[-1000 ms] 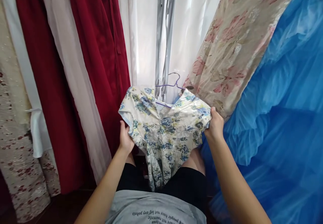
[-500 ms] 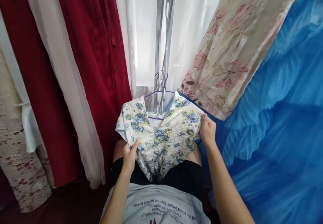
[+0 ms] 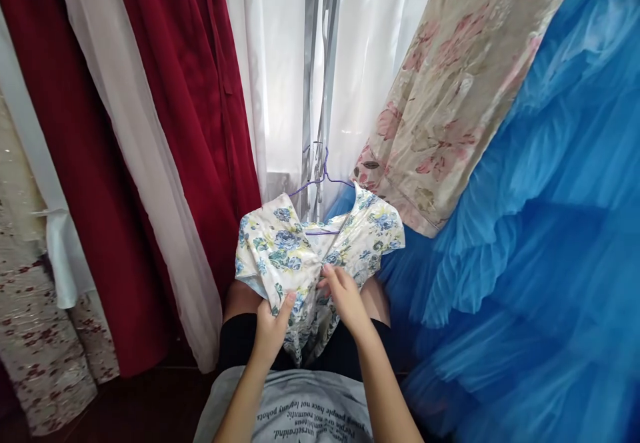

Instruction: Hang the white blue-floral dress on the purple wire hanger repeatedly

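Observation:
A white garment with blue and yellow flowers (image 3: 287, 240) hangs on a thin purple hanger (image 3: 325, 175) over my lap. My left hand (image 3: 274, 326) grips its lower left side, with the thumb on top of the cloth. At the centre front, just below the V-neck, my right hand (image 3: 343, 293) pinches the fabric between thumb and curled fingers. The garment's lower part is bunched between my thighs.
Dark red cloth (image 3: 195, 116) and pale sheer cloth (image 3: 125, 90) hang on the left. A metal stand (image 3: 311, 63) rises behind the hanger before white curtains (image 3: 370, 63). Beige floral cloth (image 3: 430, 123) and blue ruffled tulle (image 3: 560, 230) hang on the right.
My right hand has let go of the right sleeve and moved left and down to the centre front. My left hand has shifted slightly right and down, still holding the garment.

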`<state>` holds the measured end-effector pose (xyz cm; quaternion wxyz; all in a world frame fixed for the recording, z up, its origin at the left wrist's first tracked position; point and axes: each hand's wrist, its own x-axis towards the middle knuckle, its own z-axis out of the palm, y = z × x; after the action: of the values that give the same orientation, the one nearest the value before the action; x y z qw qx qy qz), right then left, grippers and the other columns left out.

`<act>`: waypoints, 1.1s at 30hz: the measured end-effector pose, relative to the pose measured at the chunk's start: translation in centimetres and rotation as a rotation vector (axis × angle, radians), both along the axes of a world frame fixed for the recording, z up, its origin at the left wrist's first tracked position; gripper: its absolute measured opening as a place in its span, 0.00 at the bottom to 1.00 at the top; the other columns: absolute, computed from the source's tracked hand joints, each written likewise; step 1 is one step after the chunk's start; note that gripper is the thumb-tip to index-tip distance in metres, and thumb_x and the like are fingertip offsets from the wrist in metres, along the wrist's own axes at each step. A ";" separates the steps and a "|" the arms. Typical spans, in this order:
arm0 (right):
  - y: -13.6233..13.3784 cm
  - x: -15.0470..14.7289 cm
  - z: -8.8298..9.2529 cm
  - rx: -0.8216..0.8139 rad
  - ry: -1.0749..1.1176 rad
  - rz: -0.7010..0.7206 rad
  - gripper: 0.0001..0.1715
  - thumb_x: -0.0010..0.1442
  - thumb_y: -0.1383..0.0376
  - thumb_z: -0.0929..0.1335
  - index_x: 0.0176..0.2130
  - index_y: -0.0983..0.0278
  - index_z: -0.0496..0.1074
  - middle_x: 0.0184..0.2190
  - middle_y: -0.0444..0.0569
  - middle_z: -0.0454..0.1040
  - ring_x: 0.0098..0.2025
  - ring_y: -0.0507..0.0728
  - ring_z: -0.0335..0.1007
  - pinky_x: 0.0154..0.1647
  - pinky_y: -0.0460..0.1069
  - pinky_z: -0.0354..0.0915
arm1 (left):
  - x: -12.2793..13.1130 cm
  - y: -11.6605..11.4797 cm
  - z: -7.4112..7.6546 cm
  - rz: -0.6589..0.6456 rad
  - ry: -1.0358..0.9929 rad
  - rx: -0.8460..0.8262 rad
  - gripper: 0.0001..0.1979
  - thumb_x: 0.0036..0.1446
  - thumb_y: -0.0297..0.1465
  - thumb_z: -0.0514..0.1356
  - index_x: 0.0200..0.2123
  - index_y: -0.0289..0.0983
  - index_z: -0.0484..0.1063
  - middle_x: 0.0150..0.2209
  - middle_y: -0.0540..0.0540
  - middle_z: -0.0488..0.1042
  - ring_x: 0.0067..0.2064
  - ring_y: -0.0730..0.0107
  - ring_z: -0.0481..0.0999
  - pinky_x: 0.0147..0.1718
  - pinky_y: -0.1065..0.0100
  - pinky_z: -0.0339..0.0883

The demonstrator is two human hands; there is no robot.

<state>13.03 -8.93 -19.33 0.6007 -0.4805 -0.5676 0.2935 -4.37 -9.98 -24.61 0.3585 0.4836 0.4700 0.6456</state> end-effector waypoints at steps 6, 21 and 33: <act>2.1 -1.9 1.1 -0.041 0.129 0.133 0.16 0.63 0.57 0.66 0.27 0.62 0.68 0.20 0.43 0.70 0.23 0.53 0.60 0.27 0.48 0.55 | 0.1 0.4 0.0 0.092 -0.010 0.008 0.25 0.55 0.45 0.68 0.47 0.32 0.77 0.49 0.35 0.80 0.56 0.45 0.77 0.55 0.54 0.70; -0.1 0.3 0.2 -0.194 0.253 0.257 0.14 0.49 0.64 0.65 0.15 0.62 0.60 0.12 0.38 0.55 0.17 0.47 0.45 0.21 0.46 0.42 | 5.0 3.1 1.1 -0.064 0.565 0.420 0.05 0.61 0.28 0.61 0.40 0.40 0.67 0.37 0.47 0.74 0.41 0.63 0.75 0.41 0.65 0.68; 3.1 1.3 6.0 -0.185 0.490 0.276 0.11 0.47 0.60 0.70 0.21 0.64 0.71 0.12 0.43 0.67 0.14 0.46 0.41 0.14 0.46 0.37 | 4.9 1.4 4.0 -0.231 0.898 0.318 0.07 0.58 0.21 0.54 0.32 0.39 0.67 0.32 0.46 0.71 0.33 0.64 0.72 0.33 0.68 0.59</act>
<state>14.28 -5.84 -13.35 0.6277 -0.3663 -0.4366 0.5303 0.50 -8.58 -20.65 0.1113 0.8120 0.4169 0.3931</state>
